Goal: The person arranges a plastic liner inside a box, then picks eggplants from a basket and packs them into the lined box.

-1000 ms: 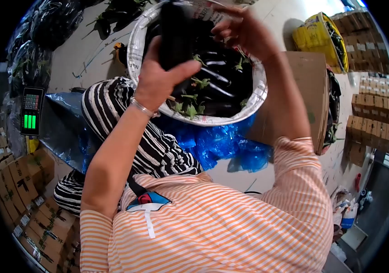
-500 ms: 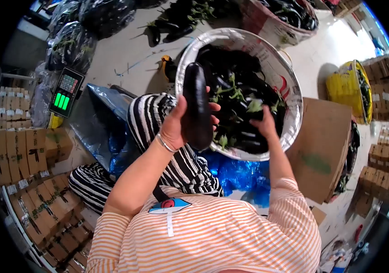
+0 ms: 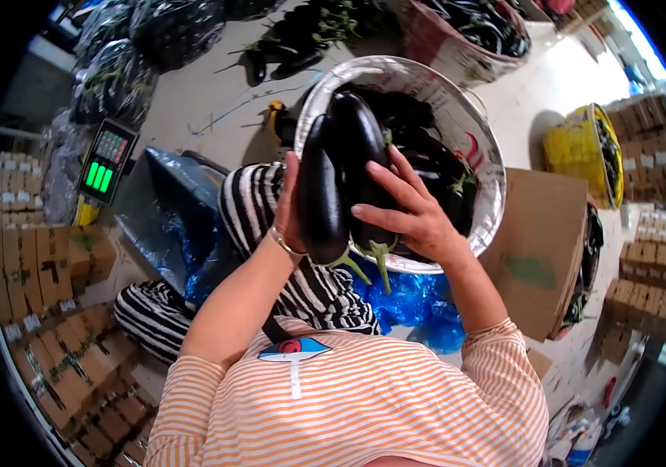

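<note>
Two eggplants lie side by side between the grips, stems towards the wearer: the left grip cups one, the right grip spreads over the other. Light, even pressure should avoid bruising. Left fingers are hidden; the basket beyond is partly blocked.

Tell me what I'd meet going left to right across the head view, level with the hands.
Scale display, blue plastic bag, striped trouser knee, left hand, one eggplant, second eggplant, right hand, cardboard sheet.
</note>
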`<action>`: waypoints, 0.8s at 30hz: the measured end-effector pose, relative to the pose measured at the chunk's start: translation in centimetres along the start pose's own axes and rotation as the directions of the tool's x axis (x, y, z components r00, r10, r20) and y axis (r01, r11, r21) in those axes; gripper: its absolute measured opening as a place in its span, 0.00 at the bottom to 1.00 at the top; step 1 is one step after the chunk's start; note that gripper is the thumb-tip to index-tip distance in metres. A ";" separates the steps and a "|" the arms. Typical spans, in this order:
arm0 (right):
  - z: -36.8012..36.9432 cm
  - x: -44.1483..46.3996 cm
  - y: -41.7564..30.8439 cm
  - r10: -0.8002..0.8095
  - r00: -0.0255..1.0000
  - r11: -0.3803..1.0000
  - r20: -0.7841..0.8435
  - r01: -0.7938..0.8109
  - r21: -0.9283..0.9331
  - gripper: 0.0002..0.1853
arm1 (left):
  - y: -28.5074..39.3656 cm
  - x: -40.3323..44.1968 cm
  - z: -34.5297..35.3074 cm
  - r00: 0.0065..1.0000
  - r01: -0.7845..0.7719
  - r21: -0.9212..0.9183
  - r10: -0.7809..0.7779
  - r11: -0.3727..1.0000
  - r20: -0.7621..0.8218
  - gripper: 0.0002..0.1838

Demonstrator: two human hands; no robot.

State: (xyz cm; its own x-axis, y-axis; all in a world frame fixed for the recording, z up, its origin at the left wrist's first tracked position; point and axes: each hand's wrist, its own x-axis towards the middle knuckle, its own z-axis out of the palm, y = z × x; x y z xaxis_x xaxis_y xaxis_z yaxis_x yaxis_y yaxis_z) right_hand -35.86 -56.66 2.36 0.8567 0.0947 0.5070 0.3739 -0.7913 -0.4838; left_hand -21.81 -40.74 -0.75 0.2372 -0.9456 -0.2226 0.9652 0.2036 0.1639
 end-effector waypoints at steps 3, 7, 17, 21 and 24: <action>1.9 -1.4 0.5 0.381 0.901 0.797 -0.206 -0.207 0.567 0.22 | 0.2 0.0 -0.2 1.000 -0.014 -0.011 0.015 1.000 0.028 0.37; 3.0 -2.3 0.6 0.721 0.689 -0.005 0.070 -0.096 0.995 0.38 | 0.1 0.4 -0.6 0.996 -0.085 -0.010 0.086 0.996 0.035 0.37; 5.8 -2.9 1.1 0.674 0.681 -0.282 0.285 -0.119 0.952 0.41 | 0.6 0.9 -1.0 0.962 -0.268 -0.030 0.266 0.963 -0.057 0.36; 5.8 -1.8 2.0 0.600 0.747 -0.384 0.286 -0.044 0.922 0.41 | 1.3 0.4 -1.3 0.951 -0.308 -0.113 0.309 0.945 -0.001 0.37; 6.3 -0.3 4.0 0.666 0.711 -0.246 0.225 -0.075 0.966 0.41 | 2.0 -0.1 0.4 0.928 -0.369 -0.052 0.365 0.928 -0.075 0.36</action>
State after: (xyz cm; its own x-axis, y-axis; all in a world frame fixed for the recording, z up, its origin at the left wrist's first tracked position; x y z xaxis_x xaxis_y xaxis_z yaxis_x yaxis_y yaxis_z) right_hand -32.41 -56.02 -4.21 0.9381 -0.3241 -0.1224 0.1872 0.7715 -0.6081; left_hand -19.94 -40.39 0.01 0.5808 -0.7842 -0.2185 0.8137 0.5514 0.1839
